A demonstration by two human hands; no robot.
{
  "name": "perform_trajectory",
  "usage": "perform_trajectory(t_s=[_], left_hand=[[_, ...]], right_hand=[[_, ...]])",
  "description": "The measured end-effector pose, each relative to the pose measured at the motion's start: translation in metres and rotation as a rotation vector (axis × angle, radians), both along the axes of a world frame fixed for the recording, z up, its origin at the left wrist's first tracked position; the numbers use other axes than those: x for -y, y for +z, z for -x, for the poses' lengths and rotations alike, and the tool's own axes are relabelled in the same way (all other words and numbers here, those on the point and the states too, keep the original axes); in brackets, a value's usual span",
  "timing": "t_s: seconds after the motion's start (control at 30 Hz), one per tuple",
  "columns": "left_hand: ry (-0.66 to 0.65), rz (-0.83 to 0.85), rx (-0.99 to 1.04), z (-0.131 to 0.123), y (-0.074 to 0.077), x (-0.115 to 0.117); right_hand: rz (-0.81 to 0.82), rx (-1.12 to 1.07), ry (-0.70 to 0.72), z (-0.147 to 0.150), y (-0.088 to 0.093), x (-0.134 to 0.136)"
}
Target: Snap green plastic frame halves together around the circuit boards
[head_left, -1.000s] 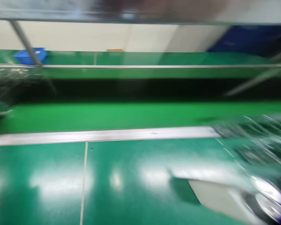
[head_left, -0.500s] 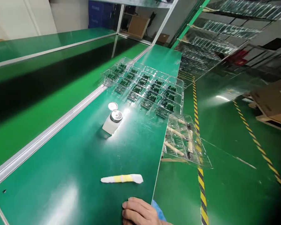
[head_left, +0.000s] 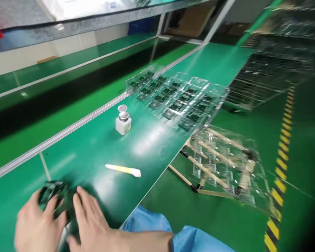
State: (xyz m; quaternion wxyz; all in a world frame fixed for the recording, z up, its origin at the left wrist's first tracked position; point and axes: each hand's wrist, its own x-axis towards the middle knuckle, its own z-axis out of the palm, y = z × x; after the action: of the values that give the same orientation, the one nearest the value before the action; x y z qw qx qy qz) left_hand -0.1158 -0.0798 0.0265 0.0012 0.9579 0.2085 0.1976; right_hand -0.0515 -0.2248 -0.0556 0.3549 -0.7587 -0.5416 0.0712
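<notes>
Head: green boards (head_left: 166,91) in clear tray (head_left: 221,100)

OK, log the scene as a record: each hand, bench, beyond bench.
left hand: on a dark green part, blurred
right hand: beside that part, contact unclear
bench: white bottle, white-and-yellow stick, clear tray holding boards
beyond bench: second clear tray above wood-coloured bars

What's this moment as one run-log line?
left hand: on green board | right hand: beside it, contact unclear | nearby: white-yellow stick, white bottle
</notes>
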Motion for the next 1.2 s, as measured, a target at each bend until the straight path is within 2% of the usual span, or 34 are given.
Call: perform_trajectory(t_s=[0.07, 0.13, 0.17, 0.3, 0.37, 0.43, 0.53, 0.63, 0.73, 0.87, 1.2], left_hand=[[0.197, -0.102, -0.091, -0.004, -0.004, 0.034], [0.238, -0.096, -0.143, -0.007, -0.002, 0.062], [0.236, -0.065, -0.162, -0.006, 0.000, 0.072], [0.183, 0.149, -0.164, 0.020, 0.014, 0.090], [0.142, 0.292, -0.086, 0.039, 0.018, 0.086], [0.094, 0.481, 0.041, 0.055, 0.015, 0.074], [0.021, 0.861, 0.293, 0.061, -0.006, 0.051], [-0.044, 1.156, 0.579, 0.048, -0.029, 0.033], [-0.042, 1.203, 0.714, 0.029, -0.039, 0.025], [0.004, 1.203, 0.735, 0.012, -0.038, 0.028], [-0.005, 1.136, 0.770, 0.006, -0.043, 0.036]], right_hand=[[-0.049, -0.040, -0.108, -0.001, 0.011, 0.000], [-0.158, -0.020, -0.179, -0.014, 0.018, 0.009], [-0.186, -0.040, -0.170, -0.023, 0.019, 0.014], [-0.232, -0.095, -0.078, -0.056, 0.010, 0.032], [-0.228, -0.107, -0.048, -0.064, 0.009, 0.041], [-0.195, -0.140, -0.004, -0.067, 0.014, 0.047], [-0.150, -0.185, 0.057, -0.069, 0.024, 0.050], [-0.155, -0.198, 0.064, -0.070, 0.027, 0.045], [-0.173, -0.188, 0.067, -0.070, 0.024, 0.041], [-0.182, -0.167, 0.066, -0.070, 0.023, 0.041], [-0.176, -0.179, 0.090, -0.072, 0.027, 0.040]])
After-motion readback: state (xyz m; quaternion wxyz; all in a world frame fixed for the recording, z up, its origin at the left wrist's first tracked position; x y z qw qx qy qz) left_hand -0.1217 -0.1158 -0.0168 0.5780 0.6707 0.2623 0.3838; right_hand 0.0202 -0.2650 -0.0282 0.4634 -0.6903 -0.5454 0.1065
